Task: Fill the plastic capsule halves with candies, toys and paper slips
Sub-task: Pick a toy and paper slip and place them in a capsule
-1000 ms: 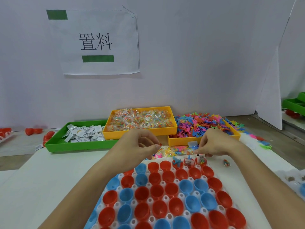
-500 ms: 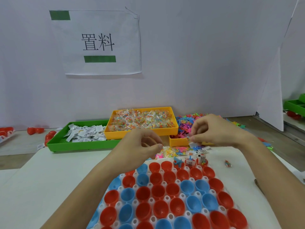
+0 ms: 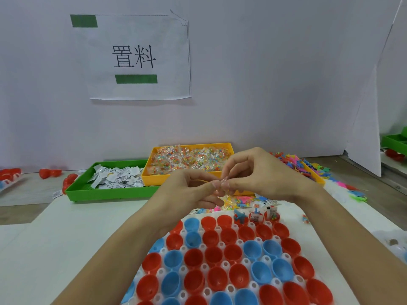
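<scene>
We see a small clear candy packet [image 3: 223, 181] pinched between the fingertips of both hands, held above the far edge of the white capsule rack [image 3: 204, 266]. The left hand [image 3: 189, 192] and right hand [image 3: 262, 175] meet at the packet, fingers curled. In the rack sit red and blue capsule halves [image 3: 233, 252]; three in the far row already hold contents. Beyond lie the yellow candy tray [image 3: 229, 146], the green tray [image 3: 105, 192] of paper slips [image 3: 116, 177], and loose plastic toys [image 3: 293, 161]. A paper sign [image 3: 134, 56] hangs on the wall.
</scene>
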